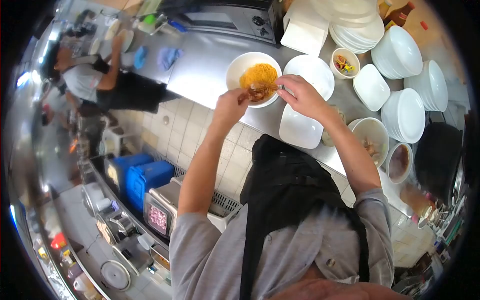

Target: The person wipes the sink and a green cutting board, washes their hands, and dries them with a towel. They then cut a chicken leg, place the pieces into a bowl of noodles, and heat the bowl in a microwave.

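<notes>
Your black apron point(290, 175) stands before the steel desk point(200, 75). Use the noodle bowl point(233, 75), white and round, on the desk ahead of you, as reference. It contains yellow noodles point(260, 72), with brown topping point(259, 93) on the side nearer you.

Your left hand point(231, 107) is at the bowl's near-left rim, its grip pinched closed on the topping. Your right hand point(302, 95) is at the right rim, thumb and fingers pinching the topping's right end.

Right of the bowl are a round plate point(316, 72) and, nearer you, a square plate point(301, 131). Farther right are a packet-filled cup point(345, 63) and stacked bowls point(397, 52). Left of the bowl lies a blue cloth point(170, 58); beyond it is an oven point(227, 20). Far left, a co-worker point(92, 82) stands.
</notes>
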`<state>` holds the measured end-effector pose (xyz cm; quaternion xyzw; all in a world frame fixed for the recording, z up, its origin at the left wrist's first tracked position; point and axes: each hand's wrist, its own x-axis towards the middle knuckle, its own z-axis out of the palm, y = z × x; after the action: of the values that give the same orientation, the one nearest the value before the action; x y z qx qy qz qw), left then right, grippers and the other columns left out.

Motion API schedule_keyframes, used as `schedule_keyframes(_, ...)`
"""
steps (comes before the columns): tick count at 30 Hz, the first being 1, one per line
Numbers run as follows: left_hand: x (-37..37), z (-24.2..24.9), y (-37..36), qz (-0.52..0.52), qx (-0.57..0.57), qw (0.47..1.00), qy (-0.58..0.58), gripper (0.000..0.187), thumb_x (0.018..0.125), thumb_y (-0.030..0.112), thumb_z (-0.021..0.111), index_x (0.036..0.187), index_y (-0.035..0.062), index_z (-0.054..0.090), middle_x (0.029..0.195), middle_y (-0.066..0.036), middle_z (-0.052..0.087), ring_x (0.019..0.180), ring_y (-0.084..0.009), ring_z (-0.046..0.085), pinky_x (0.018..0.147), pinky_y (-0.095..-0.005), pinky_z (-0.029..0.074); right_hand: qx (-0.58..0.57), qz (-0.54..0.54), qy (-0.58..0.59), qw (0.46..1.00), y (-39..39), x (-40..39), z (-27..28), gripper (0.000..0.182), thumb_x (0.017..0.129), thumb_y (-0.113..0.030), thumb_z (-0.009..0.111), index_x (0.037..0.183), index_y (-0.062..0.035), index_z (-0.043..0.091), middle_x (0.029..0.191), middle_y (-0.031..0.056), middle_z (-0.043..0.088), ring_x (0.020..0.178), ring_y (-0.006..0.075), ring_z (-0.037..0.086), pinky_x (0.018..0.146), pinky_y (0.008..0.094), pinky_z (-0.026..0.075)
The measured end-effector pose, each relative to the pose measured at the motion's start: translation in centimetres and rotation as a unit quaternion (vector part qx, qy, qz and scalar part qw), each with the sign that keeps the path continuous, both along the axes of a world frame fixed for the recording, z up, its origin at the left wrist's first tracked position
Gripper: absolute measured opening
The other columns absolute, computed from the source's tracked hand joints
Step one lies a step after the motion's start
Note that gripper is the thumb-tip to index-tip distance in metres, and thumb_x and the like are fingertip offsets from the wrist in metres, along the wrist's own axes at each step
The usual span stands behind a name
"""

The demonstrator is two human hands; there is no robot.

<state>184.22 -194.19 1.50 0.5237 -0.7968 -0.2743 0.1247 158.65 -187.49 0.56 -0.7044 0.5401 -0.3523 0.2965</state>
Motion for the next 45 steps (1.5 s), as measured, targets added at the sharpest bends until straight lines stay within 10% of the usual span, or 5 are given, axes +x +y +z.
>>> schedule_keyframes(11, 2.9, 0.6, -8.5, -0.247, 0.277, 0.912, 0.173, 0.030, 0.084, 0.006, 0.071, 0.114, 0.0037, 0.069, 0.106, -0.013, 0.072, 0.090, -0.0201, 0.071, 0.082, -0.0305, 0.056, 0.062, 0.028, 0.276, 0.959, -5.5, 4.5, -2.1, 0.033, 0.087, -0.011, 0.065, 0.120, -0.0053, 0.062, 0.114, 0.0128, 0.066, 0.113, 0.0303, 0.059, 0.105, 0.0442, 0.041)
schedule_keyframes(16, 3.7, -0.3, -10.3, -0.325, 0.044, 0.939, 0.100, 0.036, 0.081, 0.016, 0.076, 0.116, 0.0089, 0.069, 0.110, -0.013, 0.070, 0.092, -0.0309, 0.069, 0.083, -0.0375, 0.056, 0.123, 0.032, 0.368, 0.921, -6.1, 5.3, -1.8, 0.035, 0.086, -0.008, 0.064, 0.121, -0.0064, 0.062, 0.106, 0.0109, 0.069, 0.111, 0.0283, 0.060, 0.110, 0.0483, 0.038)
schedule_keyframes(31, 0.2, -3.4, -8.2, -0.343, -0.058, 0.937, 0.018, 0.030, 0.074, 0.027, 0.080, 0.097, 0.0131, 0.067, 0.090, -0.005, 0.066, 0.085, -0.0266, 0.066, 0.074, -0.0400, 0.053, 0.010, -0.187, 0.182, 0.965, -0.4, 4.4, 3.0, 0.036, 0.090, -0.018, 0.068, 0.124, -0.0073, 0.064, 0.122, 0.0134, 0.063, 0.119, 0.0311, 0.056, 0.105, 0.0441, 0.044)
schedule_keyframes(38, -6.8, 2.2, -4.3, -0.401, -0.134, 0.895, 0.144, 0.036, 0.080, 0.028, 0.077, 0.110, 0.0087, 0.068, 0.101, -0.010, 0.068, 0.094, -0.0292, 0.065, 0.081, -0.0403, 0.052, 0.055, -0.511, -0.092, 0.853, 13.9, 5.3, -0.4, 0.031, 0.099, -0.013, 0.059, 0.127, -0.0016, 0.061, 0.123, 0.0136, 0.065, 0.111, 0.0227, 0.062, 0.096, 0.0333, 0.049)
schedule_keyframes(45, -22.3, -2.8, 5.1, -0.579, -0.024, 0.815, -0.011, 0.036, 0.082, 0.024, 0.071, 0.114, 0.0070, 0.066, 0.108, -0.016, 0.068, 0.102, -0.0327, 0.065, 0.087, -0.0452, 0.052, 0.013, -0.613, -0.247, 0.751, 18.3, 8.6, -2.0, 0.037, 0.103, -0.012, 0.051, 0.136, 0.0048, 0.051, 0.127, 0.0135, 0.061, 0.119, 0.0191, 0.055, 0.103, 0.0341, 0.045)
